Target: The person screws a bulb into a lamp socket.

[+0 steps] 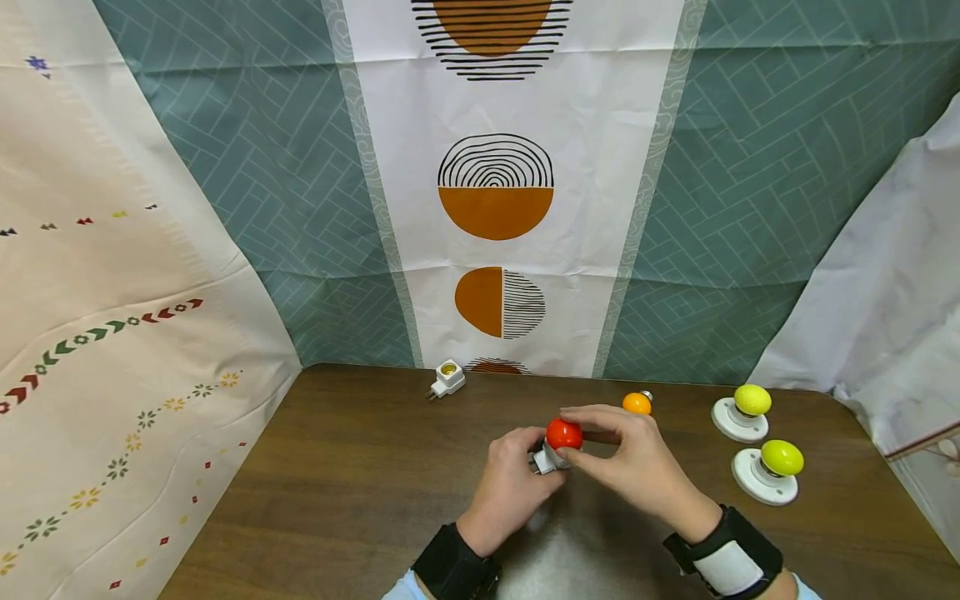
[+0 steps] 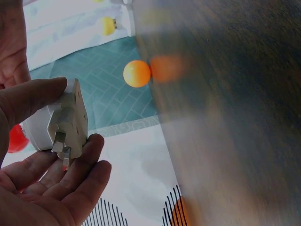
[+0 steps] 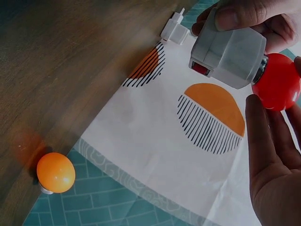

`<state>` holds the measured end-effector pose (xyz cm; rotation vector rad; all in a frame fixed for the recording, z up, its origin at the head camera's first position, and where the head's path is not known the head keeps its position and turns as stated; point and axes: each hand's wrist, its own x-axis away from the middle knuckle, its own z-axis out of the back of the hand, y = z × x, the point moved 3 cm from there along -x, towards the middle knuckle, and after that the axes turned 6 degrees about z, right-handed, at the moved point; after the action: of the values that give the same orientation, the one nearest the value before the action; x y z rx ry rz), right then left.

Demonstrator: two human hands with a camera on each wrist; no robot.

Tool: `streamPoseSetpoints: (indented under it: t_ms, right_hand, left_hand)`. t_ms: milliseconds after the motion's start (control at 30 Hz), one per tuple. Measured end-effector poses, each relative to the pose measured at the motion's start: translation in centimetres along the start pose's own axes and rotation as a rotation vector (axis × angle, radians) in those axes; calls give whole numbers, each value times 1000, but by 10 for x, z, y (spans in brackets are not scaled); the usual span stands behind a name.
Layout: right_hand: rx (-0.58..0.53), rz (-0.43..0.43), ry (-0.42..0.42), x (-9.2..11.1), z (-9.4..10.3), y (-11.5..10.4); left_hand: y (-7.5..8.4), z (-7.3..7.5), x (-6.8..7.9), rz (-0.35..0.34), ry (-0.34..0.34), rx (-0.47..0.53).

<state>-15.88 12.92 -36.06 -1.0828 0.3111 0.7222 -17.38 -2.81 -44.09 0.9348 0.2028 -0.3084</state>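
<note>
My left hand (image 1: 508, 482) grips a white plug-in bulb socket (image 2: 70, 117) by its sides, its metal prongs pointing left in the head view. A small red switch shows on the socket in the right wrist view. At the socket's mouth sits a round red light bulb (image 1: 564, 434), with part of its metal screw base visible between bulb and socket (image 3: 230, 54). The thumb and fingers of my right hand (image 1: 637, 458) pinch the red bulb (image 3: 277, 82) from the side. Both hands are above the table.
On the brown table (image 1: 337, 492), an orange bulb (image 1: 637, 403) lies behind my right hand. Another white plug-in socket (image 1: 448, 377) lies at the back edge. To the right stand two white round bases with yellow-green bulbs (image 1: 752, 399). A patterned cloth (image 1: 495, 108) hangs behind.
</note>
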Motion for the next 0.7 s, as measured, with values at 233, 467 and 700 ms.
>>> streamPoseSetpoints:
  t_ms: [233, 467, 700]
  right_hand:
    - [28, -13, 49, -1, 1, -5]
    - [40, -12, 62, 3, -1, 6]
    - [40, -14, -117, 9, -6, 33]
  left_hand:
    - [1, 0, 0, -6, -4, 4]
    - [2, 0, 0, -9, -5, -11]
    - [2, 0, 0, -7, -3, -11]
